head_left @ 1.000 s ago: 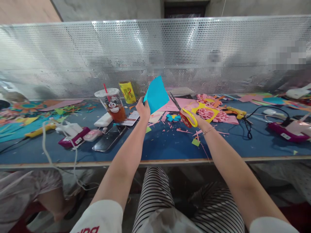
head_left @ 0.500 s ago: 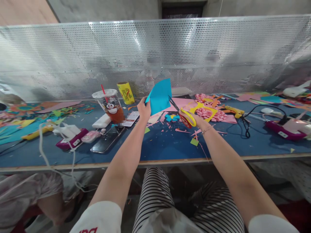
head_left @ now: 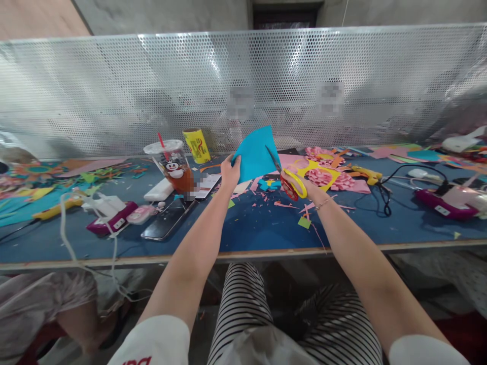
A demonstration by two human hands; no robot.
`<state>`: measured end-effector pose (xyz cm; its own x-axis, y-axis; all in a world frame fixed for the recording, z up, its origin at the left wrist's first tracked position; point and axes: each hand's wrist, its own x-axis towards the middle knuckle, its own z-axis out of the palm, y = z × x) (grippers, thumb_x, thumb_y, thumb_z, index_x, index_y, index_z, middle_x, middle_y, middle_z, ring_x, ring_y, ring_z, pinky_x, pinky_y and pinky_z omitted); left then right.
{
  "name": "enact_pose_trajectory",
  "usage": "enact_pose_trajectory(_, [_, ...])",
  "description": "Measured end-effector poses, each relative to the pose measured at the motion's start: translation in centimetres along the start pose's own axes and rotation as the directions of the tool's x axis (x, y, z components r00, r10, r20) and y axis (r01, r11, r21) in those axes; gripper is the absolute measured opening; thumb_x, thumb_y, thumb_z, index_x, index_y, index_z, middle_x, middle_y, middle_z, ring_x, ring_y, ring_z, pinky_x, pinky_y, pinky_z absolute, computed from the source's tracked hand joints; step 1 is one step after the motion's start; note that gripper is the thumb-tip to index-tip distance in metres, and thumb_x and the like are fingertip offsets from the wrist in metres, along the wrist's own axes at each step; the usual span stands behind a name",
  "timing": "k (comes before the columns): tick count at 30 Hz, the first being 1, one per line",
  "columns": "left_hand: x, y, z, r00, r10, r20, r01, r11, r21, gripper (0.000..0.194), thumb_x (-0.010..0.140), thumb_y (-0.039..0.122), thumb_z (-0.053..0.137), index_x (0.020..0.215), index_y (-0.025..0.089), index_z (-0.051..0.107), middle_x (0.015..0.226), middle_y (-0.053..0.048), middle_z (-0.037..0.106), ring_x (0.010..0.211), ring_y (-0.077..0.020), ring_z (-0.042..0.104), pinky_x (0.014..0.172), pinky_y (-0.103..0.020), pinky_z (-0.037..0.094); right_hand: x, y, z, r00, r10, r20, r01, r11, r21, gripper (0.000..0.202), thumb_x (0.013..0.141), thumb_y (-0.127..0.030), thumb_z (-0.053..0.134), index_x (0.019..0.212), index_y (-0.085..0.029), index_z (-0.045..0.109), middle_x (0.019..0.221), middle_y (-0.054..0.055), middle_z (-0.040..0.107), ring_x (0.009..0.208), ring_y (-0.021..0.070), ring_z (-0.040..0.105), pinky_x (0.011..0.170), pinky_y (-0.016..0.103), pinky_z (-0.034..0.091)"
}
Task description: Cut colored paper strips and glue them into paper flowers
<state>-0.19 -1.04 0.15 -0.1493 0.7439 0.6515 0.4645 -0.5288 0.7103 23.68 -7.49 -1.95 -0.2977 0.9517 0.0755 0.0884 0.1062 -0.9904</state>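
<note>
— "Left hand: what was its state, and where was the paper?"

— "It pinched the blue paper at its left edge, thumb toward the viewer, and so held it raised above the desk. The right hand grasped the scissors by their looped handles; the blades overlapped the right part of the blue paper in view. Whether they touched it could not be told."

— "Which faults were possible, and from what causes?"

— "In our judgement, the unsupported far corner could have buckled, since only one edge was gripped. A slight twist of either wrist could have led to a ragged or misplaced cut. The left fingers, being well apart from the blades, seemed at little immediate risk."

— "And the materials?"

— "The blue paper was matt, thin and gently bowed, with a pointed upper corner. The scissors joined slender dark metal blades to glossy yellow and red loops. Beneath lay a blue paper flower with a yellow centre and sliver-like pink scraps; beside the right hand, pink paper ruffles were densely curled. Behind stood a perforated metal screen, its holes small and regular."
</note>
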Motion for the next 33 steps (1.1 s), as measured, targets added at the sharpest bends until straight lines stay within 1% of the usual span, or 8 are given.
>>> enact_pose_trajectory(5, [-0.4,0.3,0.5,0.998,-0.058,0.015,0.059,0.997,-0.056,0.034,0.081,0.043,0.050,0.094,0.014,0.063,0.092,-0.010,0.067,0.084,-0.0244,0.061,0.076,-0.036,0.048,0.0,-0.2,0.4,1.000,-0.010,-0.007,0.010,0.999,0.035,0.049,0.073,-0.068,0.049,0.059,-0.022,0.039,0.037,-0.005,0.039,0.029,0.0084,0.036,0.026,0.022,0.030])
enact_pose_trajectory(11, [-0.5,0.7,0.8,0.995,-0.099,0.016,0.100,0.986,-0.131,0.034,0.079,0.043,0.051,0.093,0.013,0.062,0.094,-0.011,0.066,0.084,-0.0248,0.061,0.076,-0.036,0.048,0.6,0.5,0.9,0.994,-0.045,-0.099,0.057,0.991,0.121,0.042,0.074,-0.060,0.056,0.069,-0.021,0.041,0.041,-0.007,0.042,0.030,0.0066,0.037,0.027,0.019,0.030])
enact_pose_trajectory(15, [-0.4,0.6,0.7,0.994,-0.106,0.019,0.107,0.984,-0.145,0.034,0.079,0.044,0.051,0.090,0.013,0.062,0.093,-0.011,0.067,0.085,-0.0258,0.062,0.077,-0.037,0.048,1.7,1.7,0.5,0.994,-0.008,-0.114,0.027,0.986,0.164,0.040,0.080,-0.058,0.048,0.067,-0.021,0.042,0.040,-0.006,0.040,0.030,0.0075,0.037,0.027,0.019,0.030])
enact_pose_trajectory(19, [-0.2,0.2,0.7,0.992,-0.122,0.042,0.128,0.975,-0.184,0.037,0.078,0.045,0.053,0.094,0.013,0.062,0.099,-0.012,0.065,0.087,-0.0261,0.062,0.079,-0.038,0.049,2.3,2.1,0.3,0.988,0.038,-0.152,-0.010,0.983,0.182,0.042,0.084,-0.056,0.038,0.061,-0.021,0.039,0.038,-0.005,0.037,0.028,0.0081,0.034,0.025,0.020,0.027])
enact_pose_trajectory(24, [-0.2,-0.1,0.8,0.994,-0.102,0.036,0.107,0.973,-0.205,0.038,0.078,0.045,0.053,0.097,0.013,0.062,0.101,-0.012,0.066,0.089,-0.0259,0.062,0.081,-0.038,0.049,2.2,1.9,0.8,0.978,0.042,-0.202,-0.004,0.982,0.188,0.040,0.082,-0.057,0.043,0.064,-0.021,0.039,0.036,-0.006,0.036,0.027,0.0072,0.032,0.026,0.019,0.026])
enact_pose_trajectory(29, [-0.2,0.2,0.8,0.993,-0.110,0.047,0.117,0.975,-0.190,0.036,0.079,0.044,0.052,0.096,0.014,0.062,0.100,-0.012,0.066,0.090,-0.0269,0.062,0.080,-0.039,0.049,2.1,1.8,1.2,0.984,0.095,-0.153,-0.056,0.969,0.241,0.040,0.081,-0.059,0.045,0.068,-0.022,0.039,0.038,-0.007,0.036,0.028,0.0075,0.033,0.025,0.019,0.026])
enact_pose_trajectory(31, [-0.4,0.5,0.7,0.991,-0.114,0.070,0.125,0.976,-0.181,0.036,0.079,0.044,0.052,0.097,0.014,0.062,0.100,-0.012,0.066,0.089,-0.0270,0.062,0.079,-0.039,0.049,1.9,1.7,1.3,0.990,0.054,-0.132,-0.023,0.973,0.228,0.041,0.078,-0.060,0.049,0.068,-0.022,0.039,0.040,-0.007,0.038,0.029,0.0069,0.035,0.026,0.019,0.027])
enact_pose_trajectory(33, [-0.6,0.8,0.8,0.988,-0.115,0.105,0.132,0.977,-0.170,0.036,0.079,0.044,0.052,0.098,0.014,0.062,0.100,-0.012,0.066,0.087,-0.0267,0.062,0.077,-0.039,0.049,1.7,1.6,1.4,0.992,-0.025,-0.127,0.048,0.983,0.179,0.045,0.075,-0.063,0.051,0.066,-0.021,0.039,0.041,-0.007,0.039,0.029,0.0065,0.036,0.026,0.019,0.028])
